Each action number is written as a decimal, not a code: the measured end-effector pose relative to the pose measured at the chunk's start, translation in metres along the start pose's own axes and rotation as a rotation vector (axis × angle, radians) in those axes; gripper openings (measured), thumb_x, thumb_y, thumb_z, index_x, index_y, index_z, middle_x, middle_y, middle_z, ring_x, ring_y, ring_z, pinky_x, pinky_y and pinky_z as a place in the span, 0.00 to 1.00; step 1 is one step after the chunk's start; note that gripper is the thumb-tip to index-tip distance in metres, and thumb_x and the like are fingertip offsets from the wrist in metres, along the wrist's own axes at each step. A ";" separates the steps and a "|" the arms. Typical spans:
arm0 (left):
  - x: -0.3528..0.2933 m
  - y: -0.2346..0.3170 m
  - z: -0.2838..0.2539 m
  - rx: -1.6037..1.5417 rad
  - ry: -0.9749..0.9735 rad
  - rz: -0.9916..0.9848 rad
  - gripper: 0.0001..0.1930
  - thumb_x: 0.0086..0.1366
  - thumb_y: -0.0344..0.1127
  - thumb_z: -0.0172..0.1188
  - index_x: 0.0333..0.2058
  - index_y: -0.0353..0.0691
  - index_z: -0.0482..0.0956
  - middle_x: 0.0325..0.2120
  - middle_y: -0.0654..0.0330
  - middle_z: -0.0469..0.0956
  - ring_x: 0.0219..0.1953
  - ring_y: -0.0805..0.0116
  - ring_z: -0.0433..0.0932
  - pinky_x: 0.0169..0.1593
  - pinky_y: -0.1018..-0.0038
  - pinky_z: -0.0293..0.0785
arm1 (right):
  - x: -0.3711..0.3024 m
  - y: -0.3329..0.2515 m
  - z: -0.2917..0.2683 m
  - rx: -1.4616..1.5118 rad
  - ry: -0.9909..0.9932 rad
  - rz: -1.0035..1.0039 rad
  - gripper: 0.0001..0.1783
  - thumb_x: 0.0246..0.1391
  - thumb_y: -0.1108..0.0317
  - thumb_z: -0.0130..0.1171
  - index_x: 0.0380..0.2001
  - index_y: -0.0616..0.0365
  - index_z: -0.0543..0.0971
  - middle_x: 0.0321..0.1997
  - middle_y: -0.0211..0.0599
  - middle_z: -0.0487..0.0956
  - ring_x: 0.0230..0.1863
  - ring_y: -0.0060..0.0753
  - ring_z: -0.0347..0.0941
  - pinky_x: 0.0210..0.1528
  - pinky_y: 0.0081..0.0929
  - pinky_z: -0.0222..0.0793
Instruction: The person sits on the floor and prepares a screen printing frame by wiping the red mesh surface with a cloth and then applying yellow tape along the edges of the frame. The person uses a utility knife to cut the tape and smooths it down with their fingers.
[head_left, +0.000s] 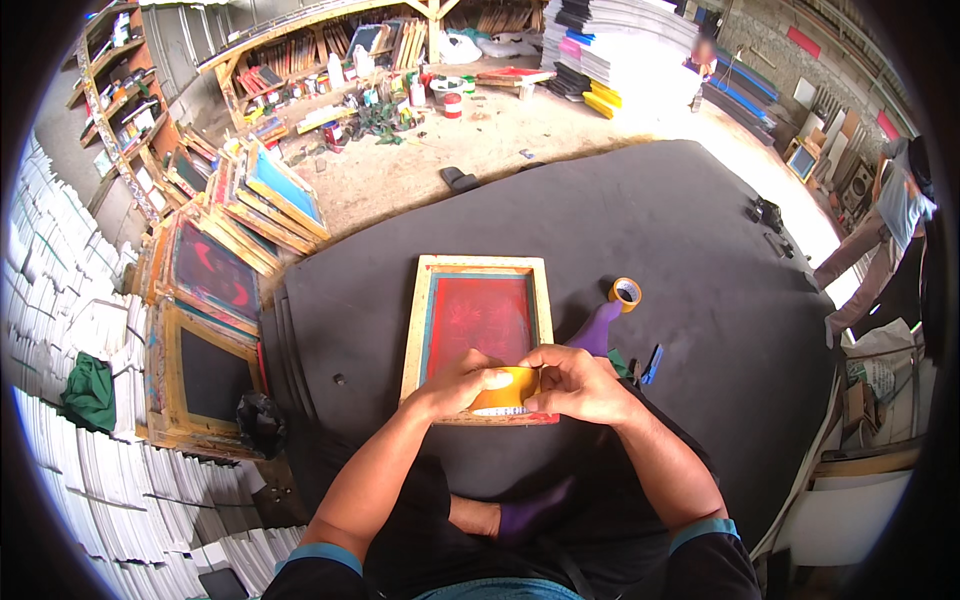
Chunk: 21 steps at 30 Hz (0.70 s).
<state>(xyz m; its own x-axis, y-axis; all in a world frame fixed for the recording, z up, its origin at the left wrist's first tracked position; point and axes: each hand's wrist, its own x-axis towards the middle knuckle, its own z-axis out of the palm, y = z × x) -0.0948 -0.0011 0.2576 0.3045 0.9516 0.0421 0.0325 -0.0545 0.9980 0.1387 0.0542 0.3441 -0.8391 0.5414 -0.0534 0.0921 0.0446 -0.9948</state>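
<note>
In front of me lies a wooden silkscreen frame [541, 300] with red-stained mesh [483, 310] and a blue-green border. Over its near edge I hold a roll of yellow-orange tape [512, 388]. My left hand [458, 385] is closed round the roll's left side, thumb on top. The fingers of my right hand [580, 385] pinch at the roll's right side; whether they grip the tape's loose end is too small to tell. A second tape roll [626, 292] stands beyond my purple-socked foot [597, 328]. Near my right knee lies a blue-handled tool [653, 364].
I sit on a stack of dark foam sheets [400, 250]. More screen frames [215, 270] lean at the left, beside piles of white sheets [120, 500]. A black bag [262, 425] sits by the stack's left edge. A person [890, 220] stands at the far right.
</note>
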 end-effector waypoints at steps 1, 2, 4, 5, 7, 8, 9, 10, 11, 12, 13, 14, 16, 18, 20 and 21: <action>0.000 -0.001 -0.002 0.017 -0.012 -0.024 0.28 0.68 0.53 0.55 0.37 0.25 0.84 0.24 0.59 0.80 0.30 0.72 0.76 0.36 0.69 0.72 | 0.001 0.002 0.001 0.019 -0.001 0.019 0.21 0.55 0.83 0.61 0.53 0.70 0.77 0.31 0.35 0.81 0.31 0.21 0.79 0.35 0.22 0.75; 0.001 -0.001 -0.004 0.034 -0.025 -0.047 0.28 0.68 0.53 0.55 0.37 0.25 0.84 0.25 0.59 0.80 0.31 0.72 0.76 0.37 0.69 0.72 | 0.001 0.004 0.001 0.037 0.000 0.038 0.20 0.54 0.83 0.61 0.52 0.70 0.77 0.31 0.36 0.81 0.30 0.21 0.79 0.34 0.22 0.74; 0.002 -0.002 -0.005 0.054 -0.049 -0.075 0.29 0.68 0.53 0.55 0.38 0.25 0.84 0.25 0.58 0.81 0.31 0.71 0.76 0.37 0.68 0.73 | 0.001 0.011 0.000 0.068 -0.012 0.077 0.20 0.54 0.83 0.61 0.52 0.70 0.76 0.30 0.36 0.81 0.29 0.21 0.78 0.32 0.22 0.73; 0.002 -0.001 -0.004 0.058 -0.059 -0.081 0.29 0.68 0.53 0.55 0.38 0.25 0.85 0.26 0.58 0.81 0.31 0.71 0.76 0.38 0.68 0.73 | 0.001 0.016 -0.003 0.082 -0.024 0.097 0.20 0.54 0.83 0.61 0.51 0.70 0.76 0.30 0.36 0.81 0.29 0.21 0.77 0.32 0.22 0.72; 0.003 0.000 -0.001 0.050 -0.064 -0.075 0.30 0.68 0.54 0.55 0.39 0.24 0.85 0.26 0.58 0.81 0.32 0.70 0.77 0.38 0.68 0.74 | 0.001 0.027 -0.007 0.082 -0.038 0.116 0.20 0.54 0.83 0.61 0.51 0.70 0.76 0.30 0.36 0.81 0.28 0.21 0.76 0.30 0.22 0.70; 0.003 0.000 0.000 0.037 -0.058 -0.063 0.30 0.68 0.54 0.55 0.40 0.24 0.85 0.26 0.58 0.81 0.32 0.70 0.77 0.38 0.68 0.74 | 0.000 0.032 -0.008 0.069 -0.040 0.116 0.20 0.54 0.83 0.62 0.51 0.70 0.76 0.29 0.36 0.81 0.28 0.21 0.76 0.30 0.21 0.70; 0.004 -0.001 0.001 0.024 -0.053 -0.051 0.30 0.68 0.54 0.56 0.40 0.24 0.85 0.26 0.58 0.81 0.32 0.70 0.77 0.38 0.68 0.74 | 0.000 0.035 -0.009 0.056 -0.042 0.116 0.20 0.54 0.82 0.62 0.51 0.70 0.75 0.29 0.36 0.81 0.27 0.21 0.75 0.30 0.21 0.69; 0.004 -0.002 0.001 0.018 -0.063 -0.064 0.30 0.68 0.54 0.56 0.40 0.24 0.85 0.27 0.58 0.82 0.32 0.70 0.77 0.39 0.68 0.74 | -0.001 0.036 -0.008 0.083 -0.037 0.114 0.20 0.54 0.83 0.61 0.51 0.70 0.75 0.29 0.36 0.80 0.27 0.21 0.75 0.30 0.21 0.69; 0.004 -0.004 -0.001 0.013 -0.070 -0.076 0.29 0.68 0.54 0.56 0.40 0.24 0.84 0.27 0.58 0.82 0.32 0.70 0.77 0.39 0.67 0.74 | 0.000 0.035 -0.008 0.109 -0.035 0.110 0.20 0.54 0.83 0.61 0.52 0.70 0.75 0.29 0.36 0.80 0.28 0.21 0.75 0.30 0.21 0.69; 0.004 -0.005 -0.002 0.007 -0.077 -0.088 0.29 0.68 0.53 0.56 0.41 0.25 0.84 0.27 0.58 0.82 0.33 0.70 0.78 0.40 0.67 0.75 | 0.000 0.034 -0.007 0.135 -0.033 0.106 0.20 0.54 0.83 0.60 0.52 0.70 0.75 0.29 0.36 0.80 0.28 0.21 0.75 0.30 0.21 0.69; 0.004 -0.007 -0.003 0.007 -0.084 -0.081 0.29 0.68 0.53 0.56 0.41 0.25 0.84 0.27 0.58 0.82 0.33 0.70 0.77 0.40 0.67 0.75 | 0.000 0.032 -0.005 0.129 -0.033 0.116 0.20 0.54 0.82 0.60 0.52 0.70 0.75 0.29 0.36 0.80 0.28 0.21 0.75 0.31 0.21 0.69; 0.006 -0.009 -0.003 0.007 -0.093 -0.074 0.29 0.68 0.53 0.55 0.41 0.25 0.84 0.27 0.58 0.82 0.33 0.70 0.77 0.40 0.67 0.75 | 0.001 0.030 -0.004 0.122 -0.032 0.126 0.20 0.54 0.82 0.60 0.52 0.69 0.75 0.29 0.36 0.80 0.28 0.21 0.74 0.31 0.21 0.69; 0.006 -0.006 -0.004 0.016 -0.106 -0.076 0.29 0.68 0.54 0.55 0.40 0.26 0.84 0.28 0.59 0.82 0.33 0.70 0.77 0.41 0.68 0.74 | 0.001 0.032 -0.004 0.127 -0.038 0.135 0.20 0.55 0.82 0.60 0.52 0.69 0.75 0.30 0.36 0.80 0.28 0.21 0.74 0.31 0.21 0.69; 0.006 0.004 -0.003 0.034 -0.120 -0.089 0.29 0.68 0.54 0.55 0.40 0.26 0.84 0.28 0.59 0.82 0.33 0.71 0.77 0.41 0.68 0.74 | 0.000 0.039 -0.007 0.147 -0.046 0.133 0.19 0.56 0.81 0.61 0.52 0.69 0.75 0.30 0.36 0.81 0.28 0.21 0.75 0.31 0.20 0.69; 0.008 -0.003 -0.004 0.033 -0.134 -0.099 0.28 0.69 0.53 0.55 0.40 0.26 0.84 0.28 0.59 0.82 0.34 0.71 0.77 0.41 0.68 0.74 | 0.000 0.049 -0.010 0.161 -0.049 0.117 0.20 0.57 0.81 0.62 0.53 0.68 0.75 0.31 0.36 0.81 0.29 0.21 0.76 0.32 0.20 0.69; 0.007 -0.006 -0.005 0.033 -0.140 -0.105 0.28 0.69 0.53 0.55 0.39 0.26 0.84 0.28 0.59 0.82 0.34 0.72 0.77 0.41 0.68 0.74 | -0.001 0.053 -0.010 0.169 -0.051 0.109 0.20 0.58 0.81 0.63 0.54 0.68 0.75 0.32 0.36 0.81 0.30 0.21 0.76 0.32 0.20 0.70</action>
<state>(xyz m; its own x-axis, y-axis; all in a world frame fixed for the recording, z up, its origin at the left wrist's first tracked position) -0.0972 0.0074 0.2524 0.4275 0.9011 -0.0720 0.1014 0.0314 0.9944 0.1496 0.0641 0.2924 -0.8557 0.4916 -0.1615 0.0960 -0.1558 -0.9831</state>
